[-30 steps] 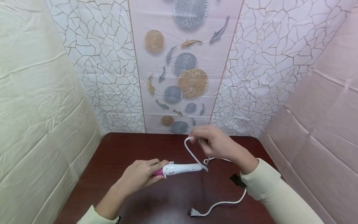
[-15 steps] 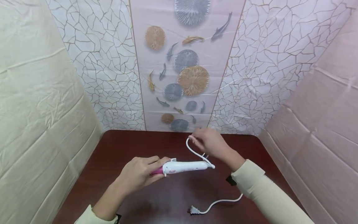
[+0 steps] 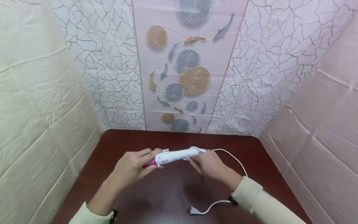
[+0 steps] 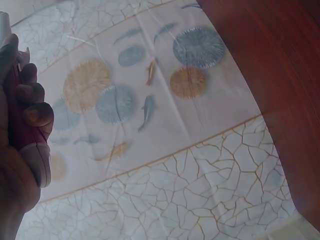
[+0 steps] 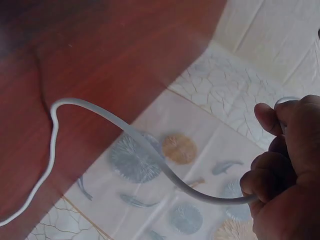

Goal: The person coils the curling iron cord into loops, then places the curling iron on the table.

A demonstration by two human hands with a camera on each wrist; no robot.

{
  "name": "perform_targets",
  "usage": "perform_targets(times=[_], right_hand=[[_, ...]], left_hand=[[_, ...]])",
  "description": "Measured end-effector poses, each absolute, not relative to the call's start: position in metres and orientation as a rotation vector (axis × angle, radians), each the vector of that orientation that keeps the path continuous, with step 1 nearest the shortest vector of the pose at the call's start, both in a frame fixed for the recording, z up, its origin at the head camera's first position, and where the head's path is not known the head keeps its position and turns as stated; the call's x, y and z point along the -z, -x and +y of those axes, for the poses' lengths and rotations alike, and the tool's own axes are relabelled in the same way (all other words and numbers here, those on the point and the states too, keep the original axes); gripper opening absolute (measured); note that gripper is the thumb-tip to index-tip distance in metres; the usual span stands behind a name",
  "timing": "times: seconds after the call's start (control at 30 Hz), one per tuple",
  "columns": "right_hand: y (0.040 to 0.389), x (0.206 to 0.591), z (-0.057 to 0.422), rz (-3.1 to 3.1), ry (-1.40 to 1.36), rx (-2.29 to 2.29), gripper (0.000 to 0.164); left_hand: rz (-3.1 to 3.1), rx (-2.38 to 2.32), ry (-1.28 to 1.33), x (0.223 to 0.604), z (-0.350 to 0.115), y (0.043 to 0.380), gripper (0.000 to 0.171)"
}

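Slim white-and-pink plastic wand [image 3: 177, 155] above dark-red wood-grain table [image 3: 162, 199]: left hand [image 3: 131, 166] wraps fingers round pink end, likely steadying it; right hand [image 3: 211, 165], fingers curled, grips thin white cord [image 5: 126, 128], apparently controlling slack above table.

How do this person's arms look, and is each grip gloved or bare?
The left sleeve and right sleeve are pale cream, the right with a broad cuff and a small, unreadable dark mark. A black piece shows at each sleeve's end. The left grip and right grip are ungloved.
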State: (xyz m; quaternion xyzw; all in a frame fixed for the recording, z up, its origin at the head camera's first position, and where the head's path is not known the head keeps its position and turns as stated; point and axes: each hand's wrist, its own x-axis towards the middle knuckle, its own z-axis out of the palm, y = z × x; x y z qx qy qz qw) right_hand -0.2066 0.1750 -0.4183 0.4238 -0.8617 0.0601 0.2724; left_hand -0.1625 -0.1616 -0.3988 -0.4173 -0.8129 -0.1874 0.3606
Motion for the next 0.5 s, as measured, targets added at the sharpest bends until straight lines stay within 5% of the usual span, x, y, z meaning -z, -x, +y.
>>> perform_targets(times=[0.5], right_hand=[[0.160,0.420,0.183,-2.019,-1.448,0.000,0.028]], left_hand=[[-2.189,0.470,1.031,0.400,-0.182,0.175,0.052]])
